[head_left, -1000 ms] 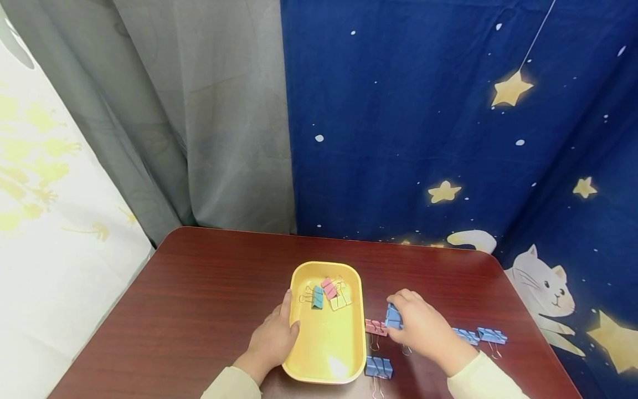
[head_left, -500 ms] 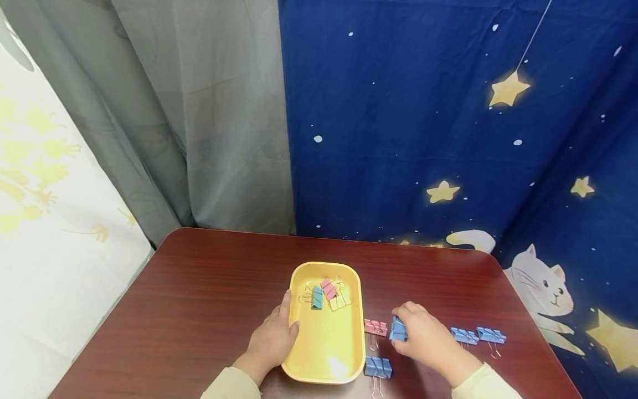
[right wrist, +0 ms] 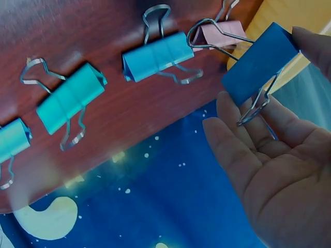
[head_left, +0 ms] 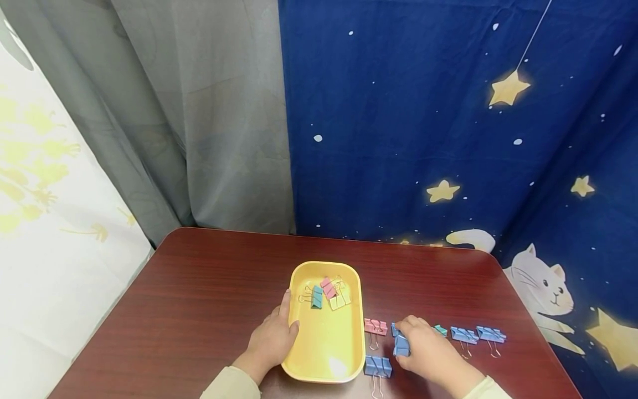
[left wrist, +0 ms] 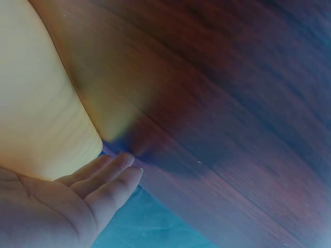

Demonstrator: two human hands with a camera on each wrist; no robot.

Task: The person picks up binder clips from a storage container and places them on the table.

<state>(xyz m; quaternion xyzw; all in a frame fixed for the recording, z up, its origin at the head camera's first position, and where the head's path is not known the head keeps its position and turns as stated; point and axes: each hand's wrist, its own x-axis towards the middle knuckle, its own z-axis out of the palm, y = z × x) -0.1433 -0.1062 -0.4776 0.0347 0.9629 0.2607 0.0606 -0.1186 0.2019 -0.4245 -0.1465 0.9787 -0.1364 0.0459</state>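
My right hand [head_left: 426, 348] pinches a blue binder clip [right wrist: 261, 64] between thumb and fingertips, with its wire handles sticking out. In the head view that clip overlaps another blue binder clip [right wrist: 160, 57], which lies on the table. My left hand [head_left: 271, 338] lies along the left side of a yellow tray [head_left: 324, 343], thumb at the rim. Seen from the left wrist, its fingers [left wrist: 116, 188] are extended beside the tray's outer wall. At the tray's far end lie a teal binder clip [head_left: 317, 297], a pink one [head_left: 328, 288] and pale yellow clips [head_left: 341, 301].
Right of the tray on the dark red table [head_left: 224, 288] are a pink binder clip [head_left: 375, 327] and a nearer blue one [head_left: 377, 367]. Past my right hand stand a green clip [head_left: 441, 330] and two blue clips [head_left: 464, 336]. Curtains hang behind the table.
My right hand has moved the pinched blue clip toward me and slightly right, uncovering a green clip and part of a blue one behind it. The left hand and tray stay put.
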